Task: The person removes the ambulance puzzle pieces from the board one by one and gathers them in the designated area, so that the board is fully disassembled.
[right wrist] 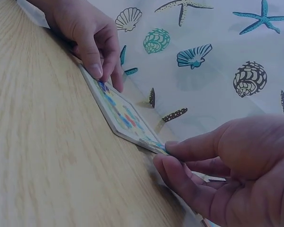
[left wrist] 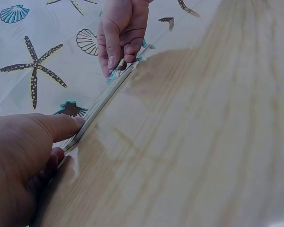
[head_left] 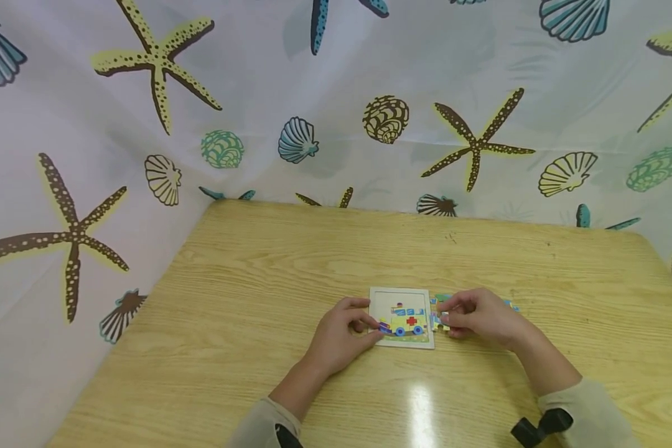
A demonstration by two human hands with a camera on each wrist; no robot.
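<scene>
A square jigsaw puzzle board (head_left: 425, 345) with a pale frame lies on the table. Its lower part shows a yellow ambulance picture (head_left: 417, 322) with a red cross and blue wheels; the upper part is bare tray. My left hand (head_left: 338, 333) holds the board at its left edge, thumb near the lower left corner, a fingertip by a purple piece (head_left: 384, 326). Just beyond the right edge, my right hand (head_left: 484, 317) pinches a small puzzle piece (right wrist: 154, 145) between thumb and fingers, close against the frame.
Loose puzzle pieces (head_left: 442, 300) lie right of the board, partly hidden by the right hand. Another blue piece (head_left: 513, 305) shows beyond that hand. A wood-grain table (head_left: 257, 280) carries everything, and a curtain (head_left: 336, 81) with shells and starfish hangs behind it.
</scene>
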